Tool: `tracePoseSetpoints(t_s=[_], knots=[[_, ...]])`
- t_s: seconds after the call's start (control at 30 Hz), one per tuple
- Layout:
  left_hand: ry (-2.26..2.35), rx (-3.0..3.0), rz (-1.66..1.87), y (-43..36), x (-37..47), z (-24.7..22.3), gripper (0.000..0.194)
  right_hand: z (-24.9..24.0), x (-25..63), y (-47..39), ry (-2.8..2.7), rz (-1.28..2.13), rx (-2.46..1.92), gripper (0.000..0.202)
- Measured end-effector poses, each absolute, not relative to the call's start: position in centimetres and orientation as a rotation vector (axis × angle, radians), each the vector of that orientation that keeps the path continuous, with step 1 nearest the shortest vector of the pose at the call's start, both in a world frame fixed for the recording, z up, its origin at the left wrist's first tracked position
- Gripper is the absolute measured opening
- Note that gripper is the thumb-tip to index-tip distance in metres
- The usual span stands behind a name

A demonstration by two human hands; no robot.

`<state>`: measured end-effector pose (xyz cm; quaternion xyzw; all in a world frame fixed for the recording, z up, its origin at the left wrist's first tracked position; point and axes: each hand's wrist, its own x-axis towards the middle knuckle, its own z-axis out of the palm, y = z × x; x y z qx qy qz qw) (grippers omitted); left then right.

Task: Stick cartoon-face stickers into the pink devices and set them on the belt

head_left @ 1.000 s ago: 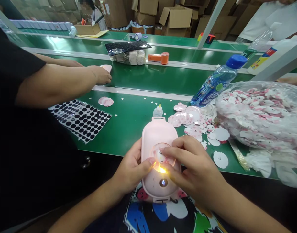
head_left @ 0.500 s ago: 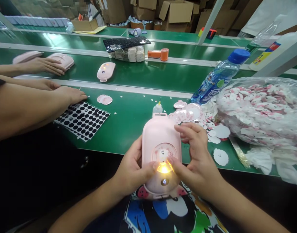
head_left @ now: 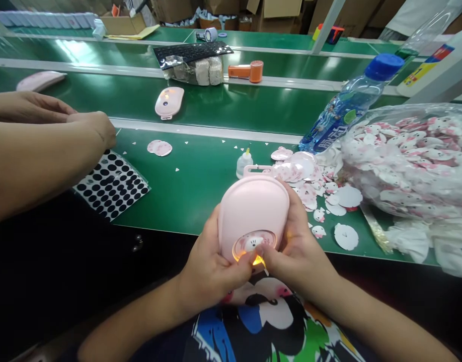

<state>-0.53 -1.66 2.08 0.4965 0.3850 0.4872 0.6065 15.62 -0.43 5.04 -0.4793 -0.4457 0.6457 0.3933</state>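
Note:
A pink rounded plastic device (head_left: 253,201) with a loop at its top end is held tilted over my lap. Near its lower end a round recess carries a character sticker (head_left: 253,244), and yellow light glows along the lower rim. My left hand (head_left: 212,261) is closed around the device's left side, its thumb at the recess edge. On the right side my right hand (head_left: 299,241) is closed too, fingers behind the casing and thumb on the sticker's lower edge. A small pale sliver sticks out under that thumb; what it is, I cannot tell.
A co-worker's hands (head_left: 83,120) are at left above a sheet of black dots (head_left: 113,186). Loose round stickers (head_left: 301,166), a small dropper bottle (head_left: 244,163), a blue-capped bottle (head_left: 352,108) and a bag of cutouts (head_left: 408,161) lie beyond. Another pink device (head_left: 169,102) rests farther back.
The device has tipped, so its lower end is now mostly hidden. My right fingers have gone from raised to wrapped around its side. The co-worker's hands have come together, away from a pink case.

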Motion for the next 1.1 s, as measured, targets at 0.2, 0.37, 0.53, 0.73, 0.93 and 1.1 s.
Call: tracePoseSetpoints(t_s=[0.2,0.37,0.53,0.73,0.93,1.1], knots=[[0.948,1.108,1.086,-1.6,-0.4,2.3,0.068,3.2,15.8,-0.4,-1.246,1.482,-1.157,0.091],[0.984,1.112,1.085,-1.5,-0.3,2.4,0.067,2.5,15.9,-0.3,-1.281,1.423,-1.159,0.09],[1.01,1.11,1.081,-1.5,-0.3,2.4,0.065,2.7,15.9,-0.1,-1.295,1.418,-1.164,0.092],[1.014,1.096,1.071,-1.5,-0.2,2.3,0.066,3.0,15.8,0.0,-1.264,1.457,-1.176,0.086],[0.973,1.004,1.07,-1.5,0.1,2.3,0.065,3.1,15.9,0.1,-1.299,1.436,-1.198,0.084],[0.968,0.996,1.085,-1.5,0.2,2.4,0.064,3.2,15.8,0.0,-1.296,1.441,-1.211,0.086]])
